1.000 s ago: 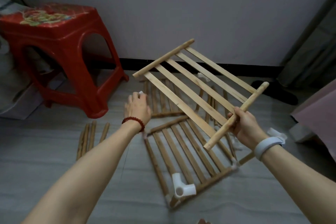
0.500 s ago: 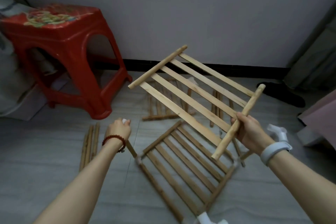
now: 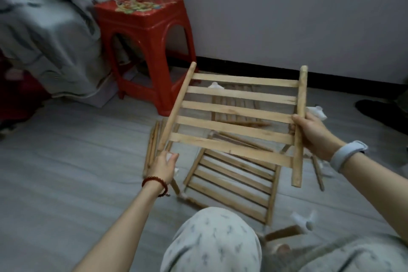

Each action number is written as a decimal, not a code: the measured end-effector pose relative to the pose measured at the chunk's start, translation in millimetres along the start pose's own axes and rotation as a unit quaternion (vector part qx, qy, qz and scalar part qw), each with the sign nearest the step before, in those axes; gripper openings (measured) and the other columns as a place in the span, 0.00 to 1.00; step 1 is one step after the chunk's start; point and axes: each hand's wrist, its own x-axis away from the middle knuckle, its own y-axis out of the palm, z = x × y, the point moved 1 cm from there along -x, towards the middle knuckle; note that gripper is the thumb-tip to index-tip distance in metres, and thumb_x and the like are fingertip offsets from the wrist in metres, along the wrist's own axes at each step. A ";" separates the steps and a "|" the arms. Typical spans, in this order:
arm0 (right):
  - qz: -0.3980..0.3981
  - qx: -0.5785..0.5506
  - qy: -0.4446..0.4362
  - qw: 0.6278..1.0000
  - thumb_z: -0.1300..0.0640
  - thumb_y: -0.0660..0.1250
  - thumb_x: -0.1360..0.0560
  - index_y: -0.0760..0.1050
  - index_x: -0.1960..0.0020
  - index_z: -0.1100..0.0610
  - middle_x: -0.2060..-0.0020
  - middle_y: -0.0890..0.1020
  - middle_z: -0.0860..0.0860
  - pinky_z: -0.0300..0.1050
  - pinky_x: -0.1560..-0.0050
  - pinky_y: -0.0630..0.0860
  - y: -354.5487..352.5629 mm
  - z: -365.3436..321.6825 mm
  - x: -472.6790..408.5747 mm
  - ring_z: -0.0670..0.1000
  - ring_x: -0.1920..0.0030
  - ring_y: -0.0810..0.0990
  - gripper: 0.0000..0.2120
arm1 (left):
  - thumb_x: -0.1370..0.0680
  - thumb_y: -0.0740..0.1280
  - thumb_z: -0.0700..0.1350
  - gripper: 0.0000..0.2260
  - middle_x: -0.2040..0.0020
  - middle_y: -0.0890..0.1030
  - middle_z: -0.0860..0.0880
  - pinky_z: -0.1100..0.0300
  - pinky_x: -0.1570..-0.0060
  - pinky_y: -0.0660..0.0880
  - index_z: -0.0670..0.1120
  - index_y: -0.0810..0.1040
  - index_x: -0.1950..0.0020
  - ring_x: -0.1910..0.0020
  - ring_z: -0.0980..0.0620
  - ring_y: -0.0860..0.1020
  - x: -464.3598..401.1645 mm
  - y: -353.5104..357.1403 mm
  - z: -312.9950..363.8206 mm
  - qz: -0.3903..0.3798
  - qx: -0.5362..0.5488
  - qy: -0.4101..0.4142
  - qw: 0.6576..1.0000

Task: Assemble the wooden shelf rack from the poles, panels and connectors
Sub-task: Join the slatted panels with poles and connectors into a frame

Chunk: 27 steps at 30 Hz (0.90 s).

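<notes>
I hold a slatted wooden panel (image 3: 234,115) in the air in front of me, its slats running left to right. My right hand (image 3: 313,133) grips the panel's right round rail. My left hand (image 3: 163,166) is curled round a white plastic connector (image 3: 170,157) just under the lower end of the panel's left rail. A second slatted panel (image 3: 234,185) lies flat on the floor below, with white connectors at its corners. Loose wooden poles (image 3: 152,146) lie on the floor to the left of it.
A red plastic stool (image 3: 145,51) stands at the back left beside a grey draped cloth (image 3: 44,35). More slats and white connectors (image 3: 318,112) lie on the grey floor by the wall. Another white connector (image 3: 305,221) lies near my patterned knee (image 3: 212,240).
The view swung left and down. The held panel turned so its slats run sideways. My left hand lifted a white connector from the floor up to the panel's left rail end.
</notes>
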 end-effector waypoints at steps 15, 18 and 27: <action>0.009 0.005 0.061 0.998 0.57 0.55 0.19 0.68 0.55 0.54 0.69 0.70 0.51 0.46 0.64 0.66 -23.5 26.9 -10.7 0.50 0.69 0.67 0.07 | 0.20 0.59 0.50 0.11 0.58 0.74 0.49 0.58 0.57 0.68 0.44 0.75 0.49 0.55 0.50 0.73 -2.1 -2.9 -11.4 -0.025 0.096 0.030 0.995; -0.009 0.009 0.069 0.998 0.57 0.55 0.19 0.69 0.54 0.54 0.69 0.71 0.50 0.45 0.63 0.67 -24.8 31.6 -14.3 0.50 0.68 0.68 0.06 | 0.19 0.57 0.51 0.12 0.58 0.74 0.50 0.59 0.60 0.69 0.45 0.75 0.46 0.55 0.51 0.73 -3.8 -3.2 -14.6 -0.030 0.076 0.039 0.996; -0.016 0.024 0.102 0.994 0.58 0.56 0.20 0.68 0.52 0.55 0.70 0.72 0.50 0.42 0.66 0.69 -21.9 35.1 -23.1 0.48 0.70 0.71 0.04 | 0.19 0.54 0.56 0.15 0.70 0.71 0.50 0.62 0.72 0.64 0.49 0.76 0.50 0.71 0.54 0.69 -18.3 2.1 1.5 0.033 0.111 -0.019 0.993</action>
